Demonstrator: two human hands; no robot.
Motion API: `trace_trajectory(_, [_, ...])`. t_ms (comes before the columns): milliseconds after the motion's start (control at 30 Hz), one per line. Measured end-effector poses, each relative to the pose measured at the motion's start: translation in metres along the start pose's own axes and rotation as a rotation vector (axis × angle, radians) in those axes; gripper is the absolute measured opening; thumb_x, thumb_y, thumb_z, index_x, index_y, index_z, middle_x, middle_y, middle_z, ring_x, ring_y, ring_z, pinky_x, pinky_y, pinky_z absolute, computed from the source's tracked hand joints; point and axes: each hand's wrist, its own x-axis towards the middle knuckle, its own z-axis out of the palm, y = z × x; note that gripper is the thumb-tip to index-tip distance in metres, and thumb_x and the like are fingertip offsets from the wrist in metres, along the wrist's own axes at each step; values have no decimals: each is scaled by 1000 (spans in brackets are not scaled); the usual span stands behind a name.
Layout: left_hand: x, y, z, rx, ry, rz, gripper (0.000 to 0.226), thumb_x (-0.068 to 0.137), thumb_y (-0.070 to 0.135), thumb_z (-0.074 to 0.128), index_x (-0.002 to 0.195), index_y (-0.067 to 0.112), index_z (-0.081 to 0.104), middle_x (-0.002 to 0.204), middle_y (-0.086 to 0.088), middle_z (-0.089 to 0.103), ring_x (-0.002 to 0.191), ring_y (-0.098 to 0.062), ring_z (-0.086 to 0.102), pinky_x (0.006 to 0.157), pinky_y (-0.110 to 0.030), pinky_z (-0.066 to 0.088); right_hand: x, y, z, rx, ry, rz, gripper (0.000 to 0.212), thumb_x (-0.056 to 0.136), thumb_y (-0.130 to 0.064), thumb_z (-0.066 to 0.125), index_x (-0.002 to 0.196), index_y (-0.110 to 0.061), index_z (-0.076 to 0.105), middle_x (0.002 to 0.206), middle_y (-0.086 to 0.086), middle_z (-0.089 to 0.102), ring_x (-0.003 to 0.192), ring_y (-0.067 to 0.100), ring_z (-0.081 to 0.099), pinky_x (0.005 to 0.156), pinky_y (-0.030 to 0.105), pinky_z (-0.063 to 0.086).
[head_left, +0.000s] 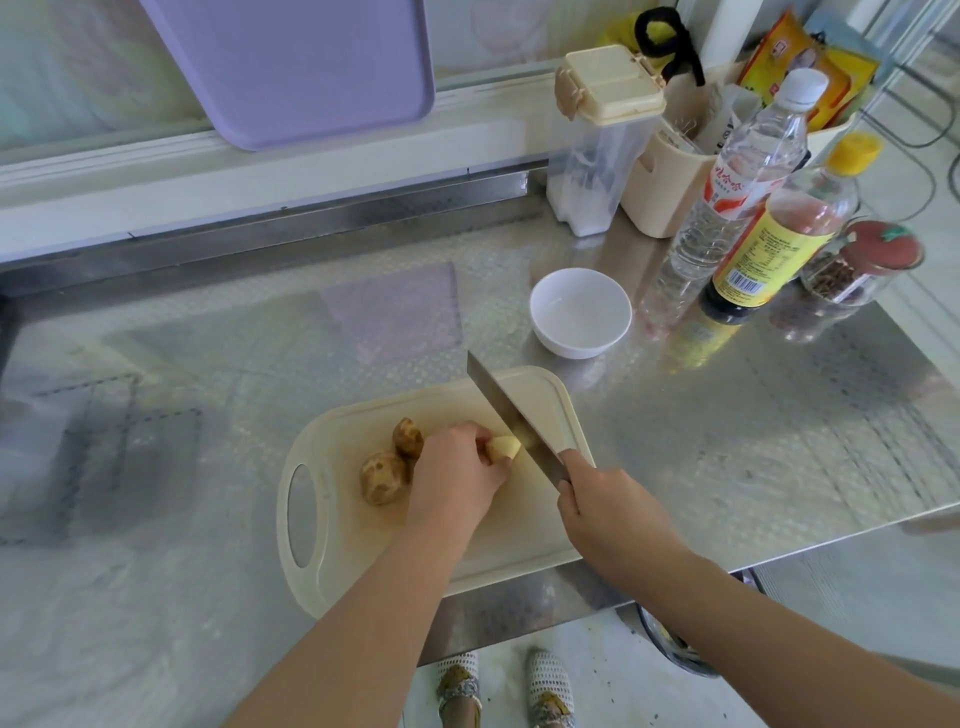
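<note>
Your right hand (608, 512) grips the knife (511, 415); left hand (452, 475) pinches the ginger piece (503, 448) mid cutting board (519, 530). Slicing step, I think. Next cut: keep fingertips clear of the blade.

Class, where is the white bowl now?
Head view, right of centre: the white bowl stands on the steel counter, between cutting board and clear bottle.

The cutting board (363, 561) lies at the table's (779, 441) front edge, with what seem ginger pieces (384, 475) on its left half. Behind its right corner stands a bowl (580, 312), bottles (737, 192) further right
</note>
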Motion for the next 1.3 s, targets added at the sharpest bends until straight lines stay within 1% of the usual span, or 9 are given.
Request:
trace_trajectory(300, [-1, 1, -2, -8, -28, -8, 26, 83, 35, 75, 103, 18, 72, 85, 4, 71, 79, -13, 66, 77, -36, 56, 1, -5, 2, 13, -34, 17, 15, 104, -23, 35, 112, -18, 46, 72, 4, 56, 62, 26, 59, 49, 37, 43])
trace_trajectory(467, [-1, 2, -2, 4, -36, 2, 24, 86, 32, 72, 105, 18, 72, 89, 3, 72, 82, -14, 66, 79, -35, 56, 10, -10, 6, 11, -90, 56, 13, 104, -22, 34, 111, -19, 45, 79, 6, 59, 67, 27, 64, 60, 44, 57])
trace_trajectory(600, [0, 3, -3, 27, -42, 5, 22, 87, 34, 70, 101, 17, 72, 86, 1, 71, 78, -16, 65, 75, -37, 56, 21, -17, 11, -16, -106, 79, 13, 103, -18, 35, 113, -19, 43, 84, 6, 60, 73, 27, 65, 69, 47, 59])
trace_trajectory(733, [-1, 3, -5, 50, -60, 23, 25, 87, 36, 70, 104, 17, 69, 86, 2, 70, 79, -16, 65, 76, -38, 55, 38, -23, 7, 61, -74, 70, 7, 102, -18, 35, 102, -19, 42, 80, 5, 56, 71, 28, 60, 63, 41, 52])
trace_trajectory(833, [-3, 1, -6, 94, -66, 51, 39, 87, 37, 68, 122, 22, 61, 107, 4, 67, 97, -15, 64, 83, -37, 54, 41, -19, 1, 186, -17, 95, 11, 102, -19, 38, 91, -19, 41, 72, 5, 54, 65, 24, 56, 58, 38, 46])
trace_trajectory(900, [-4, -2, -7, 142, -73, 69, 43, 86, 39, 68, 125, 24, 59, 113, 6, 63, 102, -15, 61, 85, -36, 53, 36, -11, -3, 202, 17, 105, 17, 102, -21, 40, 86, -21, 38, 69, 7, 55, 62, 25, 57, 55, 40, 47])
trace_trajectory(967, [-4, -3, -9, 175, -91, 76, 42, 84, 42, 69, 121, 24, 61, 111, 6, 60, 100, -15, 59, 84, -36, 53, 30, -4, -6, 205, 3, 99, 20, 102, -23, 40, 82, -22, 38, 68, 8, 57, 59, 27, 60, 54, 43, 50])
trace_trajectory(1133, [4, 1, -12, 105, -152, 77, 43, 88, 38, 66, 127, 20, 61, 113, 4, 62, 98, -15, 60, 88, -37, 53, 22, 2, -5, 167, -12, 83, 17, 102, -26, 40, 88, -19, 44, 68, 6, 57, 58, 24, 58, 49, 35, 42])
trace_trajectory(1300, [8, 1, -15, 155, -243, 57, 33, 86, 43, 64, 114, 25, 64, 100, 5, 68, 94, -17, 63, 83, -39, 54, 17, 4, -8, 210, -1, 95, 19, 101, -24, 41, 82, -23, 41, 66, 5, 54, 56, 21, 53, 50, 35, 40])
